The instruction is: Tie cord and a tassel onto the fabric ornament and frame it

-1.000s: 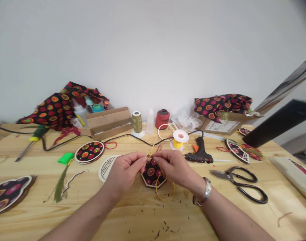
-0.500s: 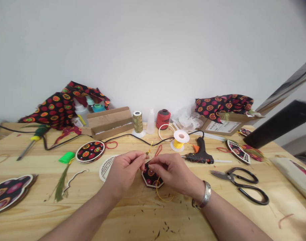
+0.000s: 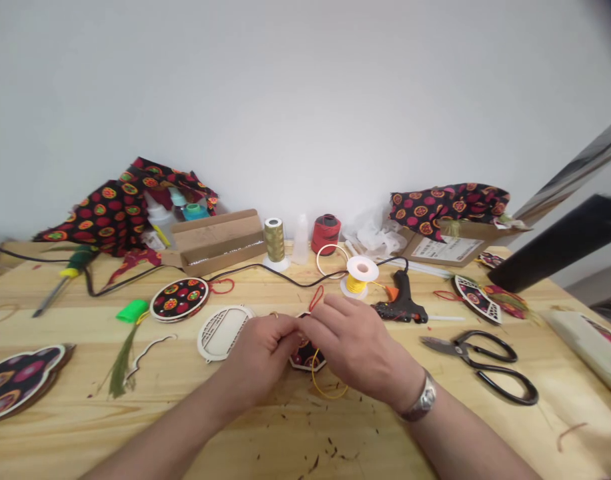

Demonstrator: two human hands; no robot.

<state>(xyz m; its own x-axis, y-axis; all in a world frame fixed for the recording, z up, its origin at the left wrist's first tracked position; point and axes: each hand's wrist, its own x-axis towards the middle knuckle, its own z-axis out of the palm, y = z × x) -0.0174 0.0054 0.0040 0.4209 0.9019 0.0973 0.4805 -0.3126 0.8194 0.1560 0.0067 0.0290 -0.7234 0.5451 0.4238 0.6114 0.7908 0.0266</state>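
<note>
My left hand and my right hand meet at the middle of the wooden table, fingers pinched together over a small hexagonal ornament covered in black, red-dotted fabric. A thin yellow cord loops out from under my right hand onto the table. Both hands cover most of the ornament, and what the fingertips pinch is hidden. A red cord loop lies just behind the hands. My right wrist wears a silver bracelet.
A white wooden frame and a round fabric ornament lie left of the hands. A yellow cord spool, black glue gun and scissors lie right. Thread spools, a cardboard box and patterned fabric line the back wall.
Both hands have dropped lower onto the ornament and turned palm-down, covering it. The yellow cord end that stood up between the fingers is no longer visible.
</note>
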